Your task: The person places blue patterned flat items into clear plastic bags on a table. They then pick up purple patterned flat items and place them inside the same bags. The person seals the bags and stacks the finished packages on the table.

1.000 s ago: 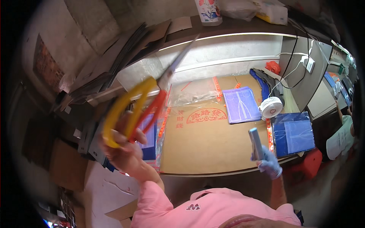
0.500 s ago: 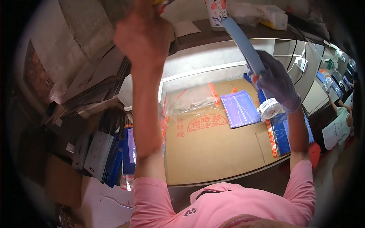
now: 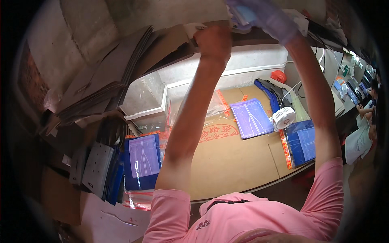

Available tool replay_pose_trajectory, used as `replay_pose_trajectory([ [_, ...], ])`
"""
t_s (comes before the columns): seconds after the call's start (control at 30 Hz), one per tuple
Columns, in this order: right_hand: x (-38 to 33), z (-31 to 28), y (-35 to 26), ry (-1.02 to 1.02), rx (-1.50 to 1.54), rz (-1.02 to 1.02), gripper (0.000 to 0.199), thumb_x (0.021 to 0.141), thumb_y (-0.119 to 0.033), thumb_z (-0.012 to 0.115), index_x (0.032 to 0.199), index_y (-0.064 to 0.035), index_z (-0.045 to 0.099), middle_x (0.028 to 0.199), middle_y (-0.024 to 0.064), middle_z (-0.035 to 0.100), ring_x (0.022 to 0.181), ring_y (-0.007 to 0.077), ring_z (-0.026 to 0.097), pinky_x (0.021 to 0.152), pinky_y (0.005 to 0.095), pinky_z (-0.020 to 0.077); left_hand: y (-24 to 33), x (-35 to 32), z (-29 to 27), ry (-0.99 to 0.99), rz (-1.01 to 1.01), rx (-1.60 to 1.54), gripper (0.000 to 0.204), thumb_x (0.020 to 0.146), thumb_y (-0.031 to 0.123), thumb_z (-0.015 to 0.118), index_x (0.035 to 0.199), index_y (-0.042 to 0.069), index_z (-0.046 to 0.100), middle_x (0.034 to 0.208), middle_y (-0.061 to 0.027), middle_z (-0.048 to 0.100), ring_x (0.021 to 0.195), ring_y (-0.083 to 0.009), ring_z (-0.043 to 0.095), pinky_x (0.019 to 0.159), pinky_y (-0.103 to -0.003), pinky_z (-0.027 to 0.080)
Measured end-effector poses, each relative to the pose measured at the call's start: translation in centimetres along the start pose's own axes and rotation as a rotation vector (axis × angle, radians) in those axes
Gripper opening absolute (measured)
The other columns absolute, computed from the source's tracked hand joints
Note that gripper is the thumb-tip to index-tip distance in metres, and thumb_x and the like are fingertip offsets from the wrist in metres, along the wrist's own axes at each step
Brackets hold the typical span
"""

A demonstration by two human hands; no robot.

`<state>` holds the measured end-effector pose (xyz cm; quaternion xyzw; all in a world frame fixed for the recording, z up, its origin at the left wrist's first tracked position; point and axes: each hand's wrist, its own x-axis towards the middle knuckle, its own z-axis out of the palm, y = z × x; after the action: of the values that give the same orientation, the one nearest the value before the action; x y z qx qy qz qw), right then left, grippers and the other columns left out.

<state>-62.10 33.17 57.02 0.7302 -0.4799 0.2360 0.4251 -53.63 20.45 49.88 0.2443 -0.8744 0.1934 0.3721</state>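
Both my arms reach up to the shelf at the far side. My left hand is bare and closed at the shelf's edge; what its fingers hold, if anything, is hidden. My right hand, in a pale lilac glove, is blurred by motion and grips a flat light-blue piece, partly cut off by the top of the picture. Below on the cardboard-covered table lies a stack of purple sheets printed with trousers. Beside it stands a small white fan.
A clear bag with a blue trouser-print sheet lies at the table's right. Another such bagged sheet is at the left. Large cardboard sheets lean at the far left. Dark blue cloth lies behind the fan. People work at far right.
My left hand has come down and right to the shelf's edge. My right hand has risen to the top with the flat light-blue piece. The bagged sheet at left is uncovered.
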Motion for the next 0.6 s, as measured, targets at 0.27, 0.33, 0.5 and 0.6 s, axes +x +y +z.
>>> replay_pose_trajectory([
  [0.27, 8.2, 7.3, 0.0, -0.443, -0.069, 0.637, 0.034, 0.077, -0.028, 0.052, 0.101, -0.0061, 0.061, 0.105, 0.0182, 0.06, 0.097, 0.0331, 0.057, 0.082, 0.0411, 0.0435, 0.1, -12.4, -1.9, 0.349, 0.282, -0.496, 0.019, 0.073, 0.004, 0.065, 0.091, 0.007, 0.061, 0.088, -0.0118, 0.062, 0.092, -0.0306, 0.059, 0.085, -0.042, 0.042],
  [0.33, 8.4, 8.6, -0.2, -0.423, -0.061, 0.641, 0.033, 0.077, -0.026, 0.053, 0.101, -0.0056, 0.061, 0.103, 0.0178, 0.06, 0.095, 0.0325, 0.057, 0.081, 0.0404, 0.0438, -1.3, -16.5, -2.5, 0.277, 0.246, -0.564, 0.019, 0.072, 0.003, 0.066, 0.09, 0.007, 0.063, 0.092, -0.0108, 0.064, 0.096, -0.0308, 0.059, 0.087, -0.042, 0.042],
  [0.5, 5.0, 11.2, -0.7, -0.41, -0.096, 0.477, 0.03, 0.077, -0.022, 0.054, 0.101, -0.0046, 0.061, 0.099, 0.0167, 0.06, 0.091, 0.0311, 0.057, 0.079, 0.0387, 0.0443, -5.8, -26.6, -1.8, 0.074, -0.057, -0.775, 0.015, 0.071, -0.001, 0.067, 0.085, 0.005, 0.067, 0.082, -0.01, 0.067, 0.083, -0.0236, 0.065, 0.076, -0.032, 0.049],
  [0.6, 2.7, 11.4, -1.7, -0.413, -0.104, 0.375, 0.029, 0.076, -0.019, 0.055, 0.101, -0.004, 0.06, 0.097, 0.0161, 0.06, 0.089, 0.0302, 0.058, 0.077, 0.0377, 0.0447, -7.8, -32.8, -2.3, -0.076, -0.421, -0.76, 0.014, 0.073, 0.0, 0.065, 0.086, 0.005, 0.066, 0.079, -0.0116, 0.065, 0.075, -0.0236, 0.064, 0.066, -0.031, 0.049],
])
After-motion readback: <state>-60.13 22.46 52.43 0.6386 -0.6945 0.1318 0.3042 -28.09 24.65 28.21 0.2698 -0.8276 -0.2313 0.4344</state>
